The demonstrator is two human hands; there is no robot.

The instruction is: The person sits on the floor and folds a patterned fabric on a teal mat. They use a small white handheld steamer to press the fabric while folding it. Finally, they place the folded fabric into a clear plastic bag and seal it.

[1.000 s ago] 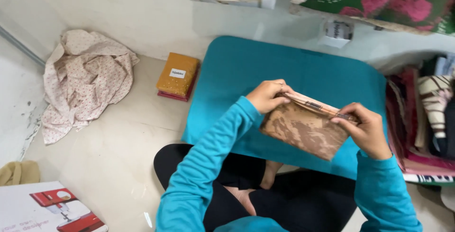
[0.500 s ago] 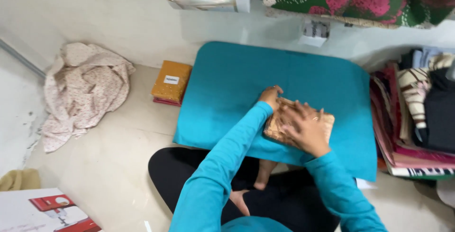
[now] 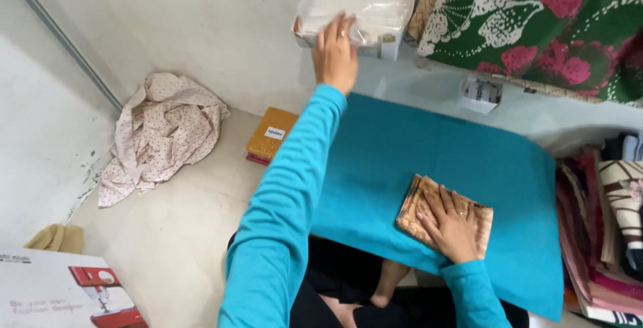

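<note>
A folded brown patterned cloth lies on a teal pad in front of me. My right hand rests flat on top of it, fingers spread. My left hand is stretched far forward, its fingers touching a clear plastic packet of white material that sits by the wall. Both arms are in teal sleeves. Whether the left hand grips the packet is unclear.
A crumpled spotted cloth lies on the floor at left. An orange flat box sits beside the pad. A green flowered fabric hangs at top right, a stack of folded cloths at right, a printed box at bottom left.
The brown cloth went from held up in both hands to lying on the pad. My left hand left it and reached forward to the plastic packet; my right hand stays pressed on it.
</note>
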